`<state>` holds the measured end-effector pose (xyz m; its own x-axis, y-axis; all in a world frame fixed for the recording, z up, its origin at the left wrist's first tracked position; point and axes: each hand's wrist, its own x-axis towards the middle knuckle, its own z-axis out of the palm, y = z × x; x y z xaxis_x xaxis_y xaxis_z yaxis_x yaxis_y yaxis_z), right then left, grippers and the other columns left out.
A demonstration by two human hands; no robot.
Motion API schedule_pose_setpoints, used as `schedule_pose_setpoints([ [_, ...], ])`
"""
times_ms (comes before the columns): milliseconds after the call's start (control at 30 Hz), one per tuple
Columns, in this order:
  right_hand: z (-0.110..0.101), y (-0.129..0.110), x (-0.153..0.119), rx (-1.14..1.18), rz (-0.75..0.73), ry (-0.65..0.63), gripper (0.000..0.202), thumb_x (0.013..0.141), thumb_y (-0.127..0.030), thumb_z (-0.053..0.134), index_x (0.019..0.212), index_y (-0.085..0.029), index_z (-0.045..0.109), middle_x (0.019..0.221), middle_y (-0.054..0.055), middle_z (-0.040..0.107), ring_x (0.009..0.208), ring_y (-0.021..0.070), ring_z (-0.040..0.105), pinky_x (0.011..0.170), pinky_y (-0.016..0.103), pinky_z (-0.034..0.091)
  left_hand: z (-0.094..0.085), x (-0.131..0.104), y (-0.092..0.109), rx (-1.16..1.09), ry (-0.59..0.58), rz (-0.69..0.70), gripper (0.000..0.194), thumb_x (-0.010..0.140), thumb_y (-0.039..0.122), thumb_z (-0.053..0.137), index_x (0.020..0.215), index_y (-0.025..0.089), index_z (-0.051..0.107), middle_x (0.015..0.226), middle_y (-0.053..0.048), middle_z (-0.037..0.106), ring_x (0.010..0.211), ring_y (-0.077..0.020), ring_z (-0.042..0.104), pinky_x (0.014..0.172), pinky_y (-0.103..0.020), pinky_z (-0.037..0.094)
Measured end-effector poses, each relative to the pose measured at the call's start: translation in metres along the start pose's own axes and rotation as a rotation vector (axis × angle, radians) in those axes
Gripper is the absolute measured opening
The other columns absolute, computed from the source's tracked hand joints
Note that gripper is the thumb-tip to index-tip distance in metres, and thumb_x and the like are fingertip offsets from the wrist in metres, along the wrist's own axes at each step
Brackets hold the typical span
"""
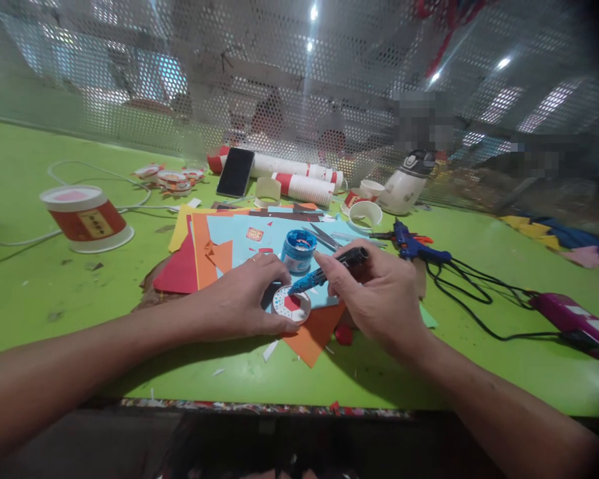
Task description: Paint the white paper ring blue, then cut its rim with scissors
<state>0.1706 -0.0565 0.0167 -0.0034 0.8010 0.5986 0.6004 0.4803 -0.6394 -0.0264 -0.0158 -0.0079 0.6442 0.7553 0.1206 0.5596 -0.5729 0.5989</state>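
A small round white disc (281,309) with a red centre and blue dots lies over the coloured paper. My left hand (244,293) is closed around its edge, thumb in front and fingers behind. In my right hand (384,296) is a black marker (347,263), slanted down to the left. Its lower end is coated in blue paint, and the tip meets or hovers just over the disc; I cannot tell which. Right behind the disc stands an uncapped jar of blue paint (299,253). Light blue paper (239,233) spreads beneath these things.
Scissors (324,236) and a blue glue gun (409,243) with black cable lie to the right, near a magenta device (576,319). At left stands a red-and-white paper cup (90,223). A phone (235,173), paper tubes (299,166) and a white bottle (404,186) line the back.
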Motion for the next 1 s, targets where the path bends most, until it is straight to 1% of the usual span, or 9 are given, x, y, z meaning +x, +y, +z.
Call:
schedule_pose_setpoints([
  [100,-0.0059,-0.0033,0.0001,0.031,-0.002,0.075,0.031,0.088,-0.041,0.070,0.068,-0.019,0.061,0.053,-0.004,0.057,0.046,0.0097,0.048,0.045,0.024,0.039,-0.0001,0.0002,-0.0005,0.031,-0.028,-0.013,0.046,0.075,0.053,0.072,0.102,0.019,0.059,0.114,-0.012,0.056,0.107,-0.0312,0.054,0.092,-0.047,0.047],
  [133,-0.0074,-0.0038,0.0002,0.034,-0.008,0.083,0.031,0.088,-0.042,0.070,0.068,-0.019,0.061,0.054,-0.004,0.058,0.047,0.0097,0.049,0.046,0.024,0.040,-0.0001,0.0002,-0.0005,0.035,-0.029,-0.010,0.046,0.075,0.053,0.072,0.103,0.019,0.059,0.114,-0.012,0.056,0.107,-0.0315,0.054,0.093,-0.047,0.046],
  [300,-0.0069,-0.0015,0.0000,-0.018,0.009,0.016,0.034,0.088,-0.045,0.069,0.068,-0.019,0.061,0.051,-0.004,0.057,0.045,0.0091,0.047,0.045,0.024,0.038,0.0001,-0.0006,0.0005,0.019,-0.016,-0.029,0.045,0.074,0.051,0.072,0.102,0.019,0.059,0.115,-0.011,0.056,0.107,-0.0311,0.055,0.092,-0.046,0.047],
  [467,-0.0022,0.0003,0.0004,-0.035,-0.016,0.029,0.033,0.088,-0.042,0.069,0.067,-0.018,0.060,0.050,-0.005,0.056,0.044,0.0086,0.046,0.045,0.025,0.036,0.0004,-0.0009,0.0001,0.008,-0.017,-0.014,0.042,0.074,0.051,0.072,0.100,0.019,0.058,0.112,-0.010,0.056,0.106,-0.0305,0.054,0.091,-0.046,0.047],
  [600,-0.0016,0.0012,-0.0004,-0.048,-0.006,0.026,0.033,0.087,-0.043,0.069,0.067,-0.018,0.060,0.051,-0.004,0.057,0.045,0.0091,0.048,0.047,0.025,0.037,0.0007,-0.0002,-0.0015,0.016,-0.011,-0.002,0.042,0.074,0.052,0.072,0.098,0.020,0.058,0.111,-0.009,0.056,0.105,-0.0310,0.054,0.090,-0.047,0.047],
  [1000,0.0008,0.0037,-0.0004,-0.039,-0.048,0.011,0.031,0.088,-0.040,0.070,0.068,-0.017,0.061,0.052,-0.004,0.057,0.046,0.0085,0.046,0.047,0.024,0.036,0.0001,-0.0005,0.0007,0.006,-0.029,-0.023,0.042,0.074,0.051,0.072,0.098,0.019,0.058,0.111,-0.010,0.055,0.104,-0.0299,0.053,0.089,-0.046,0.046],
])
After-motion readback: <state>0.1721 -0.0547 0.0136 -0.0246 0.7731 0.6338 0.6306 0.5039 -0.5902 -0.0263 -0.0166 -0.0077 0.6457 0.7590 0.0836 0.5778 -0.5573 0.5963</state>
